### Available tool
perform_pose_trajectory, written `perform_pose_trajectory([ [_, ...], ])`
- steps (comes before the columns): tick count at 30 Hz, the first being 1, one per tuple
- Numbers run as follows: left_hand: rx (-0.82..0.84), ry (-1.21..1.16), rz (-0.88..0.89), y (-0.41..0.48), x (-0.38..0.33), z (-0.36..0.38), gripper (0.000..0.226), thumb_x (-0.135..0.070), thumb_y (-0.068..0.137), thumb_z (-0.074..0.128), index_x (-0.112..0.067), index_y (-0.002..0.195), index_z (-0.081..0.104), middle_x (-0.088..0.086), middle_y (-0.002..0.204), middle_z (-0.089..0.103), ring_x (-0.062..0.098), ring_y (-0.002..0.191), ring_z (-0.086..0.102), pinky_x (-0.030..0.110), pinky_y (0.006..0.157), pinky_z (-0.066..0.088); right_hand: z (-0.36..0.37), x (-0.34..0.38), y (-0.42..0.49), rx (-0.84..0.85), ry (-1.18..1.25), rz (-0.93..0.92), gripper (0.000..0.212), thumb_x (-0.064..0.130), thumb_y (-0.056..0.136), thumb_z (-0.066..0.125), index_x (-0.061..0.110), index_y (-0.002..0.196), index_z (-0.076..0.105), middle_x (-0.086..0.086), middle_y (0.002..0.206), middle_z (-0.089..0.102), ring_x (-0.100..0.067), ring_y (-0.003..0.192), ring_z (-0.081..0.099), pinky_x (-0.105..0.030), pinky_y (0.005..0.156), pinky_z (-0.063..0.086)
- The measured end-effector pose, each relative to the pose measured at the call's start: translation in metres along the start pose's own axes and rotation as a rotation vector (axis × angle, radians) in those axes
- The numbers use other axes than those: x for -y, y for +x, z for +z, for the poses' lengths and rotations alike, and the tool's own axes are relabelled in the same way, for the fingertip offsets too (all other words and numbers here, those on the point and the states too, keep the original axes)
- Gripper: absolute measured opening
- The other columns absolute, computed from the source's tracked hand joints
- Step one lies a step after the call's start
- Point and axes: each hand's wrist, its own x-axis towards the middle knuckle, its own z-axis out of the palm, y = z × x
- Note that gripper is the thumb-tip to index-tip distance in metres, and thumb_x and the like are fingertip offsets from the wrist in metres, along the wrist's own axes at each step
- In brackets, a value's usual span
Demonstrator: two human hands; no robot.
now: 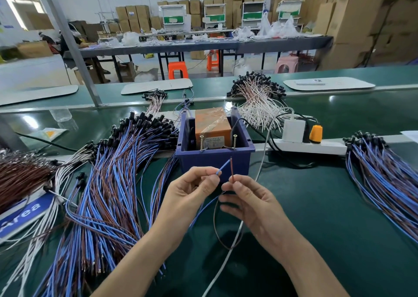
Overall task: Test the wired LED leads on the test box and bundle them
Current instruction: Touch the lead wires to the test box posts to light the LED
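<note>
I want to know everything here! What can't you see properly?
Head view only.
Too small to read: printed label on the orange test box.
Cut off by left edge: blue sign, only "Area" shows.
Hidden behind hands and forearm: the LED end of the lead pinched by the left hand and right hand.
</note>
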Motion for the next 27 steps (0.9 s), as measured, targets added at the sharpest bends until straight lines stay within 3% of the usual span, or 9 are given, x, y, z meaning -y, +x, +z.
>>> perform_pose_trajectory([
  [4,-0.026,-0.061,-0.074,-0.001,0.001,-0.001,0.017,-0.042,0.081,0.076,-0.027,0.090,0.076,-0.005,0.064,0.056,0.006,0.053,0.044,0.017,0.050,0.040,0.001,0.000,0.000,0.004,0.004,0.033,0.016,0.020,0.088,0.065,0.023,0.095,0.080,-0.011,0.105,0.075,-0.025,0.093,0.074,-0.033,0.080,0.060],
  [8,-0.005,-0.059,-0.071,-0.002,0.003,0.001,0.018,-0.042,0.084,0.072,-0.024,0.087,0.070,0.011,0.086,0.074,0.013,0.063,0.057,0.022,0.055,0.046,0.002,0.000,0.001,-0.012,0.021,0.056,0.014,0.020,0.084,0.069,0.024,0.092,0.080,-0.011,0.103,0.076,-0.024,0.084,0.075,-0.035,0.077,0.060],
  [12,-0.022,0.033,-0.067,-0.002,0.007,0.002,0.027,-0.036,0.089,0.065,-0.010,0.096,0.061,0.014,0.094,0.077,0.015,0.073,0.064,0.024,0.060,0.051,-0.001,-0.001,0.001,-0.014,0.011,0.074,0.012,0.023,0.084,0.070,0.026,0.091,0.079,-0.012,0.105,0.075,-0.020,0.067,0.071,-0.035,0.067,0.061],
  [14,-0.015,0.087,-0.054,-0.002,0.010,0.001,0.024,-0.034,0.089,0.065,-0.011,0.095,0.064,0.011,0.092,0.076,0.016,0.078,0.068,0.025,0.062,0.053,-0.002,-0.001,0.000,-0.018,-0.008,0.083,0.012,0.025,0.083,0.070,0.028,0.092,0.078,-0.009,0.099,0.075,-0.017,0.059,0.065,-0.030,0.053,0.055],
  [17,0.037,0.201,-0.058,-0.005,0.016,0.005,0.018,-0.036,0.090,0.064,-0.020,0.092,0.070,0.006,0.094,0.076,0.019,0.086,0.072,0.027,0.070,0.057,-0.006,-0.002,0.002,-0.031,-0.036,0.073,0.013,0.029,0.082,0.071,0.030,0.094,0.076,-0.001,0.079,0.066,-0.009,0.045,0.050,-0.020,0.036,0.034],
  [20,0.184,0.408,-0.032,-0.012,0.029,0.012,0.019,-0.033,0.101,0.057,-0.022,0.113,0.067,-0.004,0.101,0.076,0.014,0.097,0.071,0.029,0.089,0.055,-0.012,0.000,0.005,-0.093,0.042,0.024,0.015,0.029,0.085,0.068,0.025,0.097,0.076,0.003,0.066,0.052,-0.005,0.038,0.034,-0.017,0.032,0.025],
  [22,0.361,0.619,-0.001,-0.018,0.034,0.014,0.029,-0.043,0.104,0.049,-0.031,0.129,0.058,-0.012,0.104,0.072,0.008,0.099,0.066,0.028,0.093,0.049,-0.016,0.004,0.007,-0.168,0.112,-0.013,0.018,0.032,0.089,0.062,0.021,0.099,0.072,0.005,0.061,0.042,-0.004,0.038,0.027,-0.017,0.031,0.022],
  [24,0.477,0.826,0.058,-0.020,0.035,0.013,0.040,-0.057,0.101,0.040,-0.037,0.132,0.055,-0.021,0.106,0.064,0.002,0.103,0.056,0.021,0.094,0.042,-0.021,0.009,0.008,-0.277,0.214,-0.048,0.028,0.043,0.096,0.054,0.020,0.098,0.071,0.008,0.056,0.033,-0.003,0.037,0.021,-0.018,0.030,0.018],
  [27,0.532,0.915,0.122,-0.020,0.033,0.011,0.041,-0.060,0.100,0.042,-0.034,0.125,0.061,-0.032,0.108,0.054,0.001,0.105,0.049,0.015,0.096,0.036,-0.031,0.018,0.007,-0.430,0.349,-0.136,0.047,0.055,0.102,0.040,0.020,0.095,0.070,0.008,0.052,0.023,-0.004,0.035,0.016,-0.019,0.030,0.015],
])
